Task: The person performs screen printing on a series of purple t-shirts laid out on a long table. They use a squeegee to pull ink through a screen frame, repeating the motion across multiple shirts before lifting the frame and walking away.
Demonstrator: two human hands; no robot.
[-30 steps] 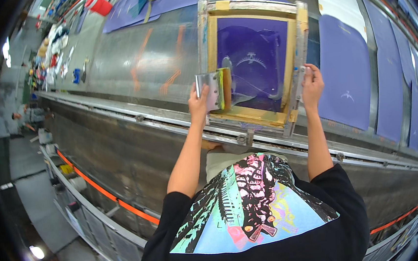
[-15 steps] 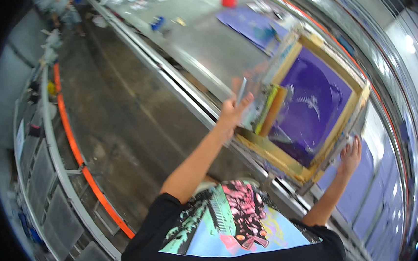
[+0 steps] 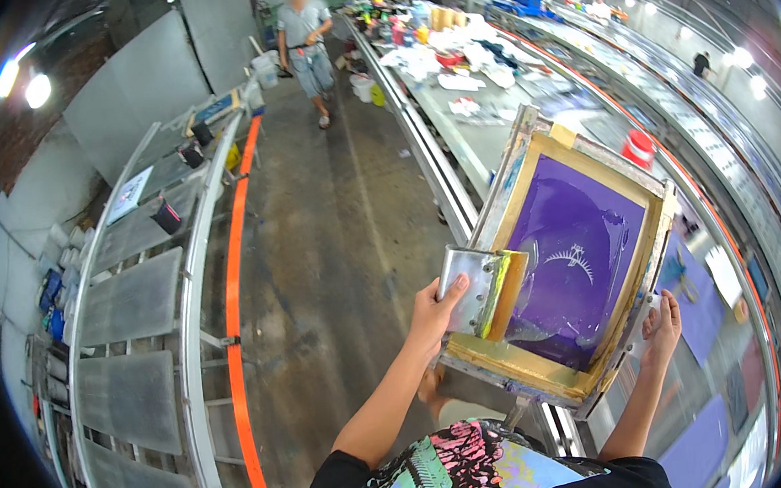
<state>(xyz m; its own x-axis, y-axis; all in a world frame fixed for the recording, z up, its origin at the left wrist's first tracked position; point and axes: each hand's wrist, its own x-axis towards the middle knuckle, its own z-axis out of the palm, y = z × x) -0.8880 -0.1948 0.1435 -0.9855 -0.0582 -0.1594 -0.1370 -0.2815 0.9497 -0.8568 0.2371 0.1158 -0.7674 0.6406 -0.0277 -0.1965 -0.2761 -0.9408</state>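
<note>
A screen printing frame (image 3: pixel 631 328) with worn, tape-covered edges tilts in front of me, held up over the table's edge. Its mesh (image 3: pixel 551 250) is purple, with wet purple ink and a small pale curved design. My left hand (image 3: pixel 439 312) is closed on a squeegee (image 3: pixel 477 294) with a metal plate handle and a yellow-orange blade. The squeegee lies across the frame's left side, its blade over the mesh. On the opposite side, my right hand (image 3: pixel 659 328) has its fingers curled at the frame's right edge, by a small metal plate.
A long table (image 3: pixel 454 120) runs away on the right, cluttered with rags and tubs. A red bucket (image 3: pixel 638 147) and purple sheets (image 3: pixel 699 435) lie beyond the frame. On the left stands a rack (image 3: pixel 132 393) with an orange rail (image 3: pixel 240 366). A person (image 3: pixel 305 49) is in the aisle.
My view has swung up and along the aisle, bringing a person into sight. The frame stays in my hands, and the squeegee's metal plate now shows its flat face.
</note>
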